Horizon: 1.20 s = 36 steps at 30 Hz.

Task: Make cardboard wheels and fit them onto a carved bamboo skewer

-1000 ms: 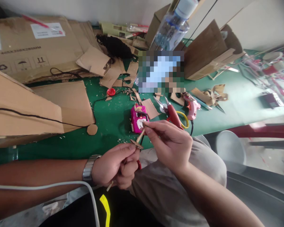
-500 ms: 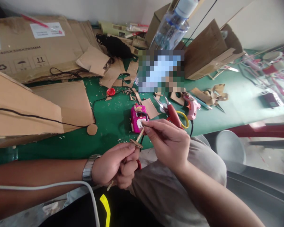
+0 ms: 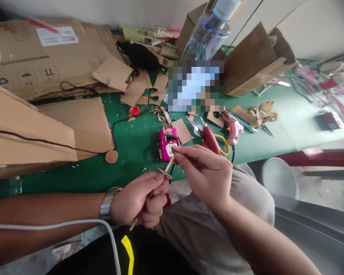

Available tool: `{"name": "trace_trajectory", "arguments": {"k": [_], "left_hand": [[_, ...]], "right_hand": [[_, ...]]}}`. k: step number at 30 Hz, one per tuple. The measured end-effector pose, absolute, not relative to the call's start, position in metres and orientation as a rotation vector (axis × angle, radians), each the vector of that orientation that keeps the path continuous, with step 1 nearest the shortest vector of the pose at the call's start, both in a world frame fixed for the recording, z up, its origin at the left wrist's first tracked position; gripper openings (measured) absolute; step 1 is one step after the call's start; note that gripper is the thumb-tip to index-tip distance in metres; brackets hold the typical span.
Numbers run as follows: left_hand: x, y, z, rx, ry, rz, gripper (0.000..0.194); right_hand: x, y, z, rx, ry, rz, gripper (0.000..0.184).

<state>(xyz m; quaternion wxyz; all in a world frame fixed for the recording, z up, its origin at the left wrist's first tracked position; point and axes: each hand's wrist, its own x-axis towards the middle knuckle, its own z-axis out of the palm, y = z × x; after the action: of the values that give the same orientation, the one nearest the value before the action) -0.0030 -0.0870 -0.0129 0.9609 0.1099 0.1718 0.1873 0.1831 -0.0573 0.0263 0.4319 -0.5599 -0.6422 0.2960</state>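
Note:
My left hand is closed around a thin wooden stick, whose lower end pokes out below the fist. A small cardboard disc sits on the stick just above my left fingers. With thumb and fingertips, my right hand pinches a small brown piece at the stick's upper end; the fingers partly hide it. Something red shows beside my left fingers, mostly covered. Right behind the fingertips stands a pink socket block with a black plug in it.
On the green table lie red-handled pliers, a pink glue gun, a red cap and a cardboard octagon. Cardboard boxes fill the left. A water bottle stands at the back. A white cable crosses my left forearm.
Almost nothing differs. My right hand has shifted very slightly to the right, with its fingertips still at the stick's top; my left hand keeps its place.

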Motion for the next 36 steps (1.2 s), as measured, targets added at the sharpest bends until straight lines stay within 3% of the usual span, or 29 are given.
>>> {"name": "trace_trajectory", "arguments": {"k": [22, 28, 36], "left_hand": [[-0.003, -0.086, -0.014, 0.228, 0.333, 0.377, 0.048], [-0.003, -0.08, -0.012, 0.257, 0.323, 0.373, 0.051], [-0.002, -0.079, -0.013, 0.302, 0.332, 0.403, 0.053]], "right_hand": [[0.185, -0.055, 0.029, -1.307, -1.707, 0.727, 0.021], [0.19, -0.054, 0.031, -1.298, -1.653, 0.802, 0.015], [0.192, -0.052, 0.033, -1.195, -1.874, 0.639, 0.044]]}}
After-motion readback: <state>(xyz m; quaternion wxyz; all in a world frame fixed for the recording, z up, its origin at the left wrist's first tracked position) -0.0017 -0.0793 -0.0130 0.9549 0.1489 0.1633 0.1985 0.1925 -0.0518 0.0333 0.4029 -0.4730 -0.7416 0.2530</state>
